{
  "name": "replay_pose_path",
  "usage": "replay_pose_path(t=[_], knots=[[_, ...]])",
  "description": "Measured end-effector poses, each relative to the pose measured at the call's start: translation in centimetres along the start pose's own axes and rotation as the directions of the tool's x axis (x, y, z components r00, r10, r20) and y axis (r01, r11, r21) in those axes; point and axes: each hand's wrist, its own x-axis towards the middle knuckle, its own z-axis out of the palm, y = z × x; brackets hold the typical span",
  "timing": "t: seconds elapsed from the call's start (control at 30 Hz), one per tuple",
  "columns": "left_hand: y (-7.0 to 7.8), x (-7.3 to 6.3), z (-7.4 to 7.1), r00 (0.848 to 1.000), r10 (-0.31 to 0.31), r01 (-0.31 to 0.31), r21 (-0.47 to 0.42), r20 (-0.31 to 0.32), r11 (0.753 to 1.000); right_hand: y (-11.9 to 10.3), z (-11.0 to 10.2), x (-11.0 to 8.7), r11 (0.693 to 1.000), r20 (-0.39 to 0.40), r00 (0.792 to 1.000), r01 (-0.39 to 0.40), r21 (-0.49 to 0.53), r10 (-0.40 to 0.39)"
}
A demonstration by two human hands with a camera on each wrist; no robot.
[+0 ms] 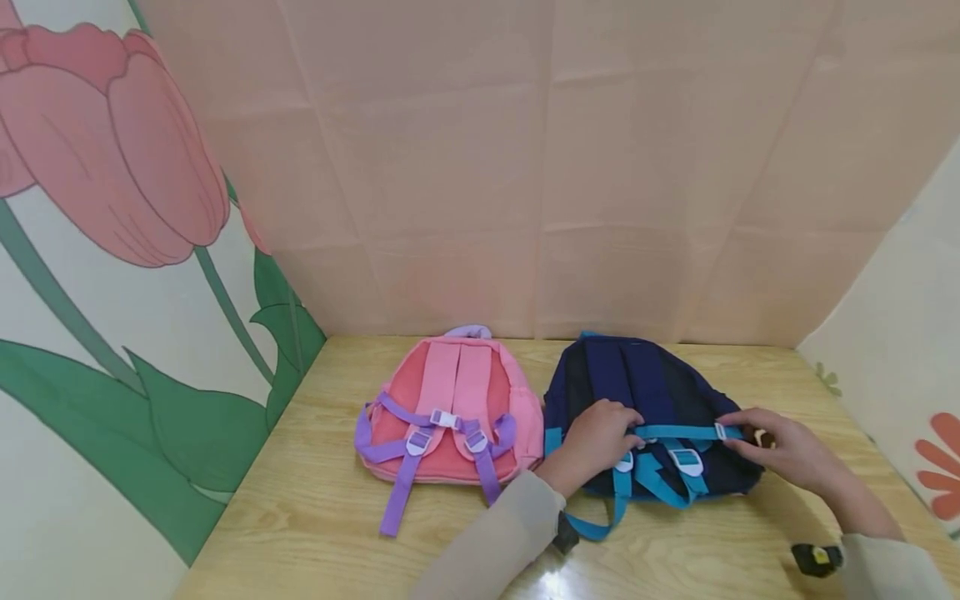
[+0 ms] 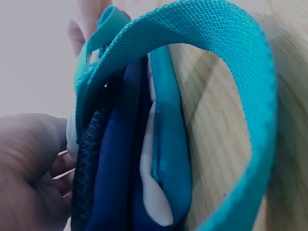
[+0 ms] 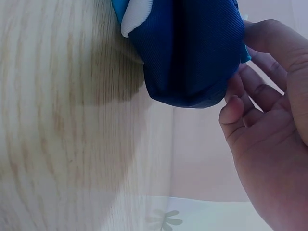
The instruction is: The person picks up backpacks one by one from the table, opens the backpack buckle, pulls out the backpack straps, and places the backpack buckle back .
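Note:
A navy backpack (image 1: 652,375) lies with its strap side up on the right of the table. Across it runs a turquoise chest strap (image 1: 682,432), stretched level between my two hands. My left hand (image 1: 600,437) grips its left end; the fingertips there partly hide the buckle. Thumb and fingers of my right hand (image 1: 787,450) pinch the other end by a small white slider (image 1: 721,431). In the left wrist view, a looped turquoise strap (image 2: 255,72) arches in front of the bag's side. The right wrist view shows the bag's blue corner (image 3: 192,62) beside my fingers.
A pink backpack (image 1: 457,400) with purple straps lies just left of the navy one, its chest buckle (image 1: 445,419) fastened. Behind the wooden table (image 1: 292,500) hangs a pinkish cloth (image 1: 525,167). Flower-painted walls (image 1: 112,150) stand at both sides.

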Motion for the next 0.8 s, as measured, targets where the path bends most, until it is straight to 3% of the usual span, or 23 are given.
replay_pose_path(t=[0.17, 0.37, 0.67, 0.8], knots=[[-0.1, -0.3, -0.7, 1.000, 0.001, -0.002, 0.012, 0.020, 1.000, -0.1, -0.1, 0.4, 0.998, -0.033, 0.998, 0.057, 0.002, -0.057], [-0.7, -1.0, -2.4, 1.000, 0.003, -0.004, 0.063, 0.013, 0.998, -2.2, -0.4, 1.7, 0.995, -0.042, 0.998, 0.053, -0.079, -0.056], [-2.9, -2.9, -4.6, 1.000, 0.003, -0.002, 0.081, -0.015, 0.997, -6.3, 1.3, 5.1, 0.988, -0.021, 0.996, 0.081, -0.129, -0.085], [-4.3, -3.9, -5.5, 1.000, -0.016, 0.017, 0.106, -0.016, 0.994, -7.9, 2.6, 6.4, 0.992, 0.009, 0.997, 0.073, -0.103, -0.072]])
